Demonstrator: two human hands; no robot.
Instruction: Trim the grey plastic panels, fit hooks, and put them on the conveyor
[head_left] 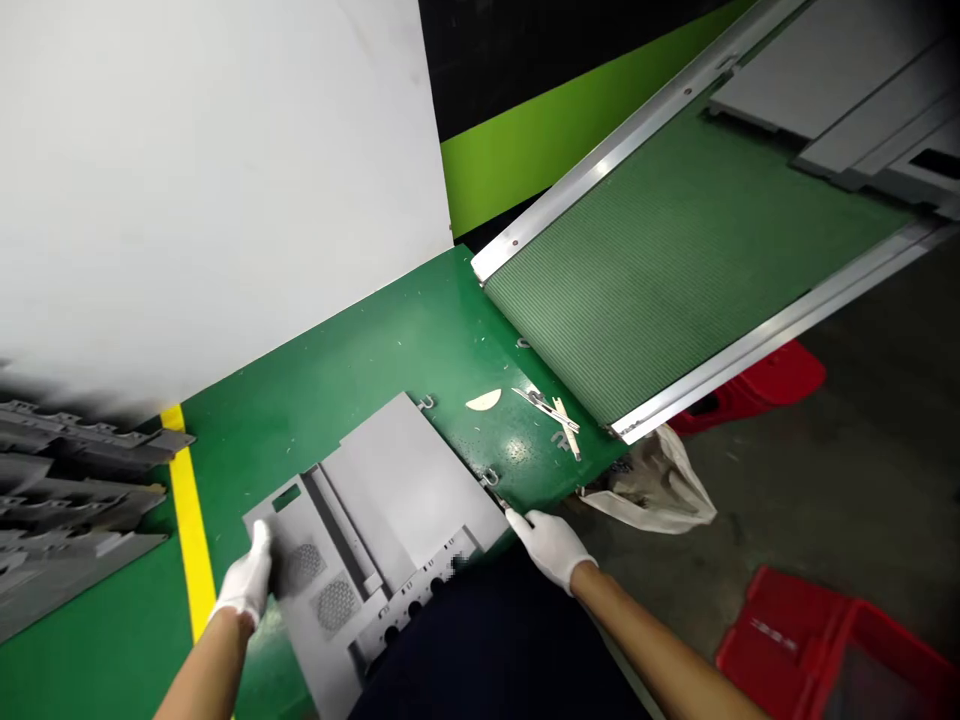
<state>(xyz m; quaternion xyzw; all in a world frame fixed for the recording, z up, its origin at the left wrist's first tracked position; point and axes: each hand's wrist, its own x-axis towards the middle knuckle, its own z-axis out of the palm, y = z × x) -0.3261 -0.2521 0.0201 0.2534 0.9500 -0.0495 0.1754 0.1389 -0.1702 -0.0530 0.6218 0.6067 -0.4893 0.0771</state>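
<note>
A grey moulded panel (405,480) with vents, slots and a row of round holes lies tilted at the near edge of the green table, partly hidden by my body. My left hand (247,578), in a white glove, grips the panel's left edge with its thumb up; the other fingers are mostly hidden. At the panel's right corner is my right hand (551,545), also gloved. Its fingertips pinch together at a small dark piece I cannot make out. Small metal hooks (490,478) line the panel's far right side.
Right of the panel lie a thin-bladed knife (546,408), a pale strip (568,430) and a cream half-disc (484,400). A green conveyor belt (675,270) carries grey panels (795,70). Dark grey parts (82,500) stand left. A white bag (675,490) and red bin (795,630) sit lower right.
</note>
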